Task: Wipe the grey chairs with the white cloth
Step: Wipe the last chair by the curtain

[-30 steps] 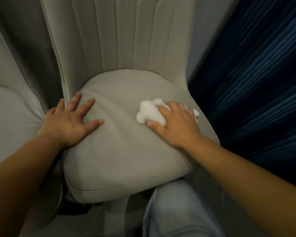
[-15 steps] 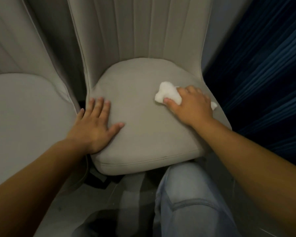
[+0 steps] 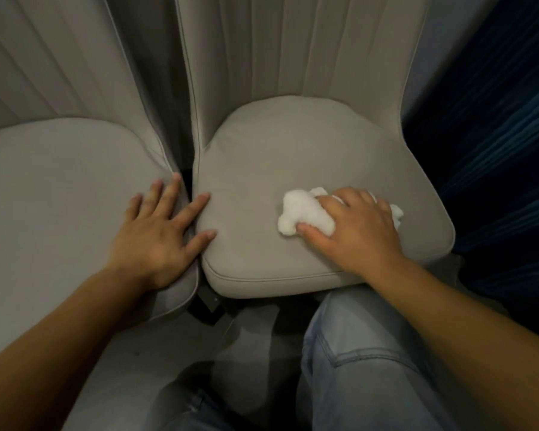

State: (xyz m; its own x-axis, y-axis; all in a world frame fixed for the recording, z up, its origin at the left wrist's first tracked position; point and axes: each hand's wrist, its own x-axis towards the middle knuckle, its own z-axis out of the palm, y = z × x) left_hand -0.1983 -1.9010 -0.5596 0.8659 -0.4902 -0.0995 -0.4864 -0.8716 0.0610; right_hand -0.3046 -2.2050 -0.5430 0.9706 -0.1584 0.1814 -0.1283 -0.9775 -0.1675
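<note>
1. White cloth point(image 3: 305, 213), bunched, is pressed onto the right grey chair's seat cushion point(image 3: 287, 157) by the right hand point(image 3: 355, 228), fingers curled over it, thumb against its near edge.
2. Left hand point(image 3: 156, 234) is laid flat with fingers spread across the gap between the cushion and the left grey chair point(image 3: 59, 188), holding nothing.
3. Wiping of the right seat is judged to be in hand; the channelled backrest point(image 3: 293, 48) and the left chair are likely called for next.
4. No brand, label or writing can be read.
</note>
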